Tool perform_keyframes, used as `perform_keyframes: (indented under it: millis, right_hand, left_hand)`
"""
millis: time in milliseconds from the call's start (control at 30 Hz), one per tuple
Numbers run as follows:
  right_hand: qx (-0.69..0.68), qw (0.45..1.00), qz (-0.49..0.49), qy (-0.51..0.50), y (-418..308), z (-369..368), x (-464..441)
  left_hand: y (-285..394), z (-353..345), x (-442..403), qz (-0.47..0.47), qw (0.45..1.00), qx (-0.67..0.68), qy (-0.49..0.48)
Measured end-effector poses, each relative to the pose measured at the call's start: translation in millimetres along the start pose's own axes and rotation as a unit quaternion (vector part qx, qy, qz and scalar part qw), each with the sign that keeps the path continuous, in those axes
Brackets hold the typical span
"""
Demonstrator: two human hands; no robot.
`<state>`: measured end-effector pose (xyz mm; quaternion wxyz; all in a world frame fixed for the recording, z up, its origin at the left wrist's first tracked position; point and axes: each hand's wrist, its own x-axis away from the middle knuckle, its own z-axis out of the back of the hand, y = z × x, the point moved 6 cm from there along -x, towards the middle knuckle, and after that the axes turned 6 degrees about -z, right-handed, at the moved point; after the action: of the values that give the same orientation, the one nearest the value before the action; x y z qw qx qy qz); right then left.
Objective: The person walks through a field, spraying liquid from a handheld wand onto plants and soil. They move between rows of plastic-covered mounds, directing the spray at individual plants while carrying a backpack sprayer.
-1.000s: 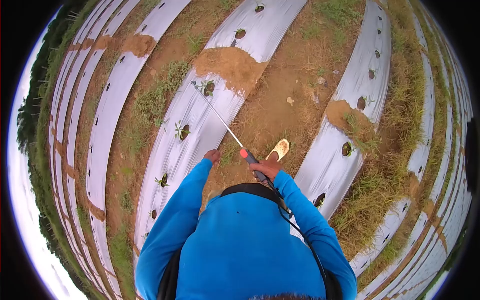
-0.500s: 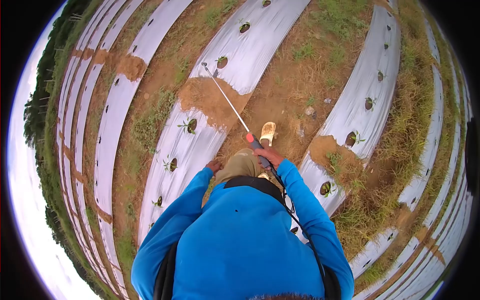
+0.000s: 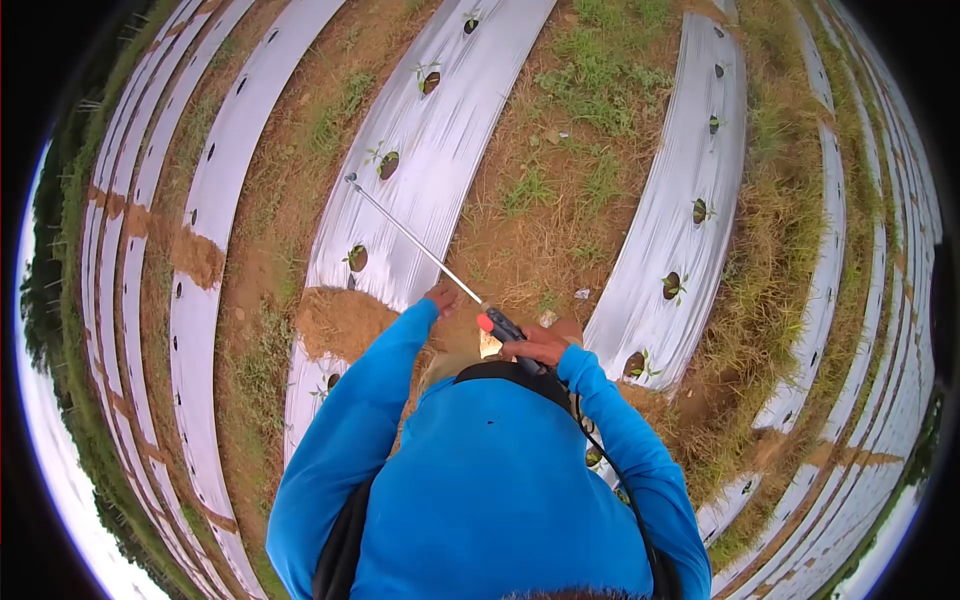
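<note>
My right hand (image 3: 540, 343) is closed round the dark handle of a spray wand (image 3: 415, 243), whose thin metal tube points up and left. The wand's nozzle (image 3: 351, 178) is over the plastic-covered bed on the left, beside a small plant (image 3: 388, 164) in a round hole. A black hose (image 3: 597, 441) runs from the handle down along my right sleeve. My left hand (image 3: 441, 298) hangs near the wand's tube, close to the bed's edge; its fingers are too small to read clearly.
Another plastic-covered bed (image 3: 672, 230) with plants in holes lies to the right. Between the beds runs a grassy dirt path (image 3: 540, 230). A soil mound (image 3: 340, 322) covers part of the left bed. More beds stretch away on both sides.
The beds and soil mounds have shifted down in view. The nozzle has passed from near the mound to a plant farther up the left bed. My left hand has come nearer the wand.
</note>
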<state>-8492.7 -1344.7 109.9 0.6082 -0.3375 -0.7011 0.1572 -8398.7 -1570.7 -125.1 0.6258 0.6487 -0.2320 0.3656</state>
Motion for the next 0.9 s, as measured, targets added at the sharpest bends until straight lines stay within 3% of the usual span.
perform_keyframes:
  millis: [33, 133, 200, 333, 367, 433, 467, 500, 533, 600, 633, 700, 767, 900]
  right_hand:
    - [-0.039, 0.999, -0.001, -0.018, -9.4, 24.7, -8.4]
    - [-0.093, 0.995, 0.006, -0.041, -33.0, 101.2, -37.7]
    - [-0.097, 0.994, 0.017, -0.05, -62.1, 155.3, -49.8]
    - [-0.034, 0.999, 0.022, -0.009, -109.4, 271.9, -72.9]
    - [-0.045, 0.999, 0.025, -0.015, -134.1, 293.2, -58.7]
    - [0.062, 0.996, -0.051, 0.028, -196.6, 363.3, -20.8]
    - [-0.027, 0.998, 0.0, 0.05, -173.6, 383.5, -55.3]
    - [-0.03, 0.998, -0.002, 0.05, -178.0, 407.8, -56.1]
    - [-0.088, 0.996, 0.013, -0.005, -187.5, 427.7, -55.0]
    - [-0.203, 0.977, 0.005, -0.068, -210.1, 468.7, -51.1]
    - [-0.197, 0.978, 0.001, -0.072, -220.1, 490.1, -52.8]
    - [-0.198, 0.976, -0.006, -0.087, -242.3, 535.8, -64.6]
    - [-0.204, 0.978, 0.0, -0.046, -272.4, 580.5, -75.5]
    - [-0.165, 0.985, 0.035, 0.047, -342.5, 688.3, -111.1]
  left_hand:
    - [30.0, 5.5, -31.2, 0.0, 1.0, -0.005, -0.003]
    - [122.1, 9.8, -109.0, -0.089, 0.963, -0.252, -0.025]
    - [162.1, 14.0, -144.8, -0.073, 0.97, -0.233, -0.004]
    - [180.0, 17.3, -162.5, 0.061, 0.993, -0.085, 0.052]
    - [173.9, 21.5, -161.3, 0.112, 0.986, -0.122, 0.018]
    - [198.8, 16.2, -147.2, 0.237, 0.962, -0.13, -0.027]
    - [218.7, 17.6, -149.2, 0.224, 0.96, -0.164, -0.024]
    - [233.2, 19.9, -152.4, 0.214, 0.957, -0.194, -0.023]
    - [233.9, 29.1, -167.2, 0.215, 0.957, -0.192, -0.025]
    - [258.8, 46.5, -224.7, -0.046, 0.951, -0.306, -0.024]
    - [293.9, 50.5, -234.0, 0.005, 0.971, -0.235, 0.04]
    - [365.3, 52.8, -268.7, 0.081, 0.972, -0.214, 0.044]
    - [438.2, 47.1, -299.0, 0.077, 0.992, -0.054, 0.081]
    - [518.5, 56.1, -411.8, 0.06, 0.996, -0.041, 0.055]
